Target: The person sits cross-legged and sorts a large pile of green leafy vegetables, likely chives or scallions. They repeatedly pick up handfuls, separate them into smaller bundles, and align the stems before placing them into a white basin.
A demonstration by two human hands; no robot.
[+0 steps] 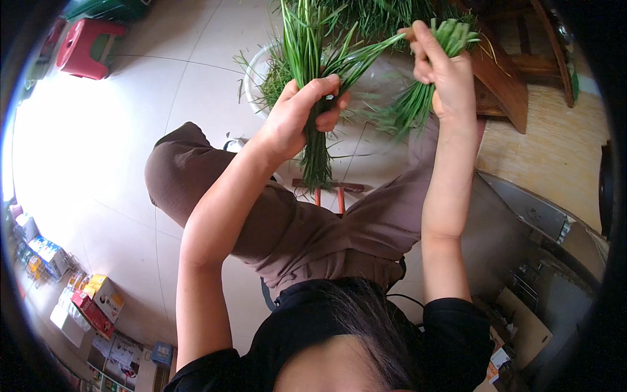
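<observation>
My left hand [306, 110] is closed around a bunch of long green stalks [301, 49], whose pale ends point up and whose dark leafy tips hang down between my knees. Some of its stalks fan out to the right, their ends reaching the fingertips of my right hand [443, 73]. That hand also holds a second green bunch [411, 110], its cut ends up and its leaves hanging to the lower left. Behind both hands lies a larger heap of green stalks [377, 17]. Loose trimmings [277, 81] lie in a whitish, plastic-looking container [251, 73] behind my left hand.
A red plastic stool [81, 49] stands on the tiled floor at the upper left. Wooden furniture [499, 93] stands close at the right. Boxes [98, 299] line the lower left. Beneath the hanging leaves is a dark crossbar with red legs [341, 198].
</observation>
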